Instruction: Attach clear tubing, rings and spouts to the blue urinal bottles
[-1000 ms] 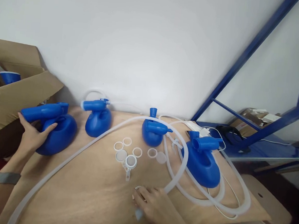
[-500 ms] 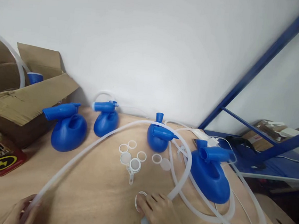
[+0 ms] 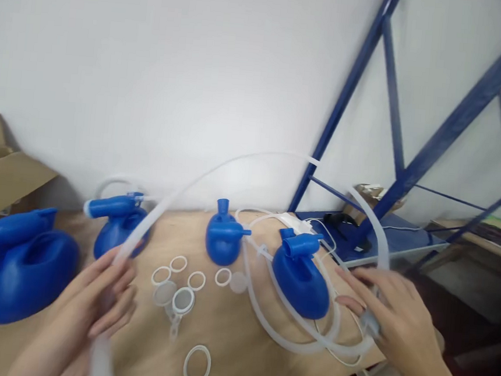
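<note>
The hose [image 3: 184, 188] is blurring and fading against the white wall [image 3: 199, 72] at upper centre, so part of its arc is hard to make out, and its lower end is running out of the frame at bottom left. The left hand [image 3: 103, 295] is smearing with motion, and the leftmost jug [image 3: 27, 277] is being cut off by the left edge, as is the cardboard box [image 3: 9, 184] above it. The hose is looking milky, smooth and bendy; the four jugs are showing rounded, glossy blue plastic with spouts, the second [image 3: 119, 229] standing at centre left, the third [image 3: 223, 244] near the middle and the fourth [image 3: 301, 280] at right of centre, beside coiled tubing [image 3: 265, 324]. Pale rings and mesh discs [image 3: 183, 300] are lying flat on the wood-toned tabletop [image 3: 143, 354], with a larger ring [image 3: 206, 371] lying at bottom centre. At lower left, the left hand is closing its fingers round the hose in front of the second jug. At lower right, the right hand [image 3: 397, 321] is curling loosely about the hose's other stretch, fingers partly spread, with a greyish end piece [image 3: 370, 324] showing beneath them. The hose is arching between both hands, above the tabletop.
</note>
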`<state>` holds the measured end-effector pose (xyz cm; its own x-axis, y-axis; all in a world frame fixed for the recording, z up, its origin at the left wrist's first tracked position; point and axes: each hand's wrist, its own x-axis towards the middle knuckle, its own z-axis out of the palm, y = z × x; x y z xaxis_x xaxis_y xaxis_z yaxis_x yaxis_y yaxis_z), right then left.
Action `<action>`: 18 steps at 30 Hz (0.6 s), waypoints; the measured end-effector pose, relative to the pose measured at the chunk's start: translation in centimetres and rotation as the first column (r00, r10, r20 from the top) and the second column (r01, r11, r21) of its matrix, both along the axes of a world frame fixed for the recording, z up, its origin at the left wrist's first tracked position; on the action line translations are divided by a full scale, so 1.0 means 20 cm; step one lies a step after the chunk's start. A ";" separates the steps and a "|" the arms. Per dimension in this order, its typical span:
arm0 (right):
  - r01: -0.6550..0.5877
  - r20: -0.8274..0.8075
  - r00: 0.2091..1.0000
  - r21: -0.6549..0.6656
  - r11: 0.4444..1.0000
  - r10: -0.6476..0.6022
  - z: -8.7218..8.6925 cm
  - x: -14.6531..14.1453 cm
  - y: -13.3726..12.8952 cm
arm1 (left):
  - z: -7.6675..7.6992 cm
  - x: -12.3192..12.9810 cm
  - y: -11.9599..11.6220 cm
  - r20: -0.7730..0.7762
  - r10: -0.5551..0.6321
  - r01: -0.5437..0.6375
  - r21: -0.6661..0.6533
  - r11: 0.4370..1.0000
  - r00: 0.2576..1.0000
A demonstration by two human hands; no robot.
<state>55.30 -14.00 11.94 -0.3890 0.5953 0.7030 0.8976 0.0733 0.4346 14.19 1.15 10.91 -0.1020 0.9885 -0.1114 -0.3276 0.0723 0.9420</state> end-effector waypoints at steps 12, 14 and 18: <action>0.274 -0.592 0.658 -0.386 0.881 -0.465 -0.62 0.81 0.15 | -0.44 1.13 0.32 -0.249 -0.335 0.350 0.018 0.936 0.909; 0.132 -0.689 0.581 -0.445 0.886 -0.433 -0.76 0.87 0.03 | -0.54 1.05 0.26 -0.361 -0.342 0.383 0.046 0.922 0.868; 0.178 -0.840 0.299 -0.418 0.891 -0.454 -0.98 0.81 -0.28 | -0.69 0.76 0.12 -0.751 -0.318 0.577 0.101 0.811 0.579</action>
<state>71.58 -19.63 -7.68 0.6490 0.6894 0.3218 0.6888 -0.3527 -0.6334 29.32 3.62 -2.95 0.4467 0.8886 0.1041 0.3952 -0.3003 0.8681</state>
